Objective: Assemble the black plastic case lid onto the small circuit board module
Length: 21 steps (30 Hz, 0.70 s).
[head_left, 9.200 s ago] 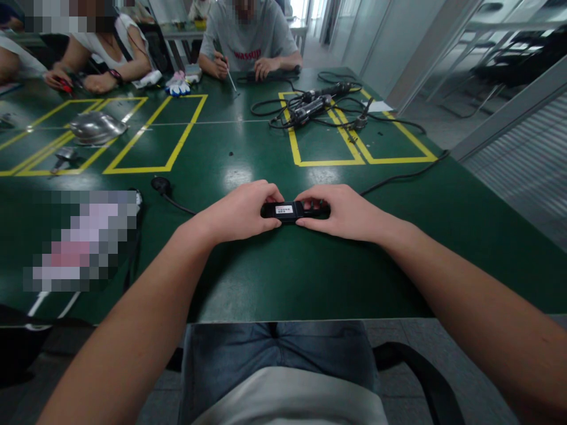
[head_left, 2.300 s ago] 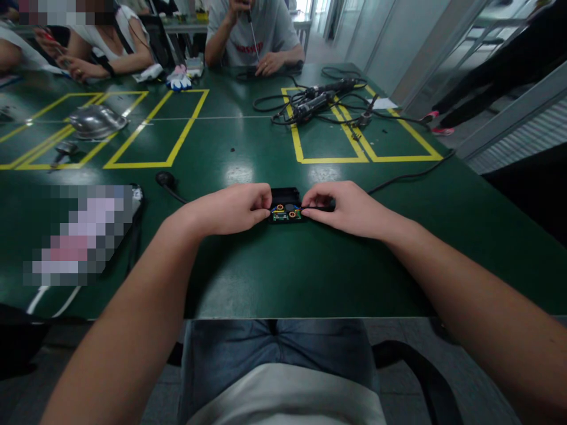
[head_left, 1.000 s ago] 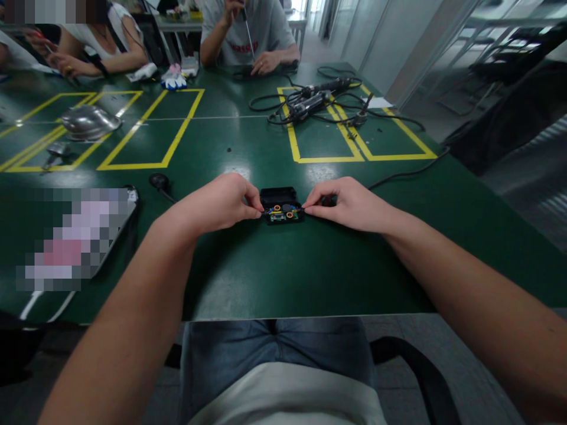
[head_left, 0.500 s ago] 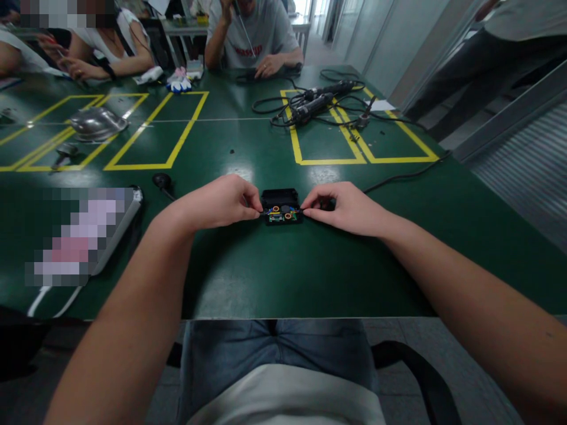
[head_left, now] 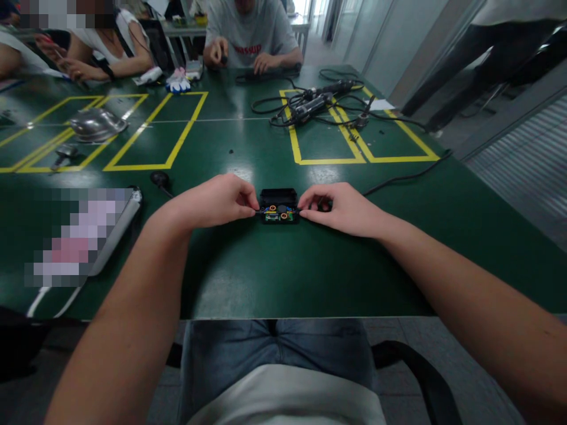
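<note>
A small black plastic case lies open on the green table, its lid tilted back on the far side. Inside it sits a circuit board with copper-coloured coils and thin wires. At the case's left end, my left hand pinches the black cable where it enters. My right hand pinches the cable at the opposite end. From behind the right hand a black cable runs off to the right. A round black plug-like end on a cord lies beyond my left forearm.
A phone on a white cable lies at left. Farther off are a metal bowl, tangled black tools with cords, gloves and yellow tape rectangles. Several people sit across the table; another person stands at right.
The case and both my hands have shifted slightly left, grips unchanged. Across the table, a person's raised hand has come down. The standing person at right has moved.
</note>
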Tool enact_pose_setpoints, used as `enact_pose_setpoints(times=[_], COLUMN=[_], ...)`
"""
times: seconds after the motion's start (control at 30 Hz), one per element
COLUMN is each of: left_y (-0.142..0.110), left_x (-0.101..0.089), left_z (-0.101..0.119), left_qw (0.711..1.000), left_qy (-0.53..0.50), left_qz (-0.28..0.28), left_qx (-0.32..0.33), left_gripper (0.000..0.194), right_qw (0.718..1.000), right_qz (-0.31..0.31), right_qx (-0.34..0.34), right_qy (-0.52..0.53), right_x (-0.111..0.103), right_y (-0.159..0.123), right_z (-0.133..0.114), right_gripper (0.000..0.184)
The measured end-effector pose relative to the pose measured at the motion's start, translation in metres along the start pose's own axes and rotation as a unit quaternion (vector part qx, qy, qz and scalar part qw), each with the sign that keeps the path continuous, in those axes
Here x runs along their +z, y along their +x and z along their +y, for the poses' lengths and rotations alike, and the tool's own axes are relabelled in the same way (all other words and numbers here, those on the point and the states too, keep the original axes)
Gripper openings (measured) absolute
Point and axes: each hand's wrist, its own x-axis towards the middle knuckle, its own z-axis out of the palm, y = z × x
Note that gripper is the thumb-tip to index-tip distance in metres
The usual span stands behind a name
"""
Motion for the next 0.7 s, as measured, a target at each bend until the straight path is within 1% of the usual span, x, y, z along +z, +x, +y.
enact_pose_setpoints(times=[0.1,0.2,0.3,0.37,0.43,0.53,0.7], left_y=[-0.001,-0.002,0.0,0.003,0.006,0.01,0.012], left_x=[0.0,-0.001,0.001,0.004,0.009,0.014,0.015], left_z=[0.003,0.007,0.011,0.013,0.014,0.015,0.015], left_qw=[1.0,1.0,0.997,0.995,0.993,0.992,0.992], left_qy=[0.008,0.018,0.029,0.048,0.068,0.078,0.067], left_qz=[0.002,0.017,0.056,0.073,0.074,0.077,0.081], left_qx=[-0.012,-0.019,-0.035,-0.057,-0.065,-0.057,-0.066], left_gripper=[0.02,0.02,0.03,0.037,0.04,0.042,0.042], right_qw=[1.0,0.998,0.993,0.99,0.989,0.989,0.991], right_qz=[0.007,0.041,0.078,0.089,0.088,0.071,0.053], right_qx=[0.004,0.009,0.011,0.014,0.005,-0.015,-0.013], right_qy=[-0.013,-0.043,-0.086,-0.107,-0.121,-0.13,-0.119], right_x=[0.001,0.001,0.0,0.0,0.001,0.003,0.005], right_y=[-0.001,-0.001,0.0,0.001,0.002,0.002,0.002], right_z=[0.0,0.0,0.004,0.008,0.012,0.015,0.013], right_gripper=[0.022,0.029,0.032,0.036,0.041,0.051,0.064])
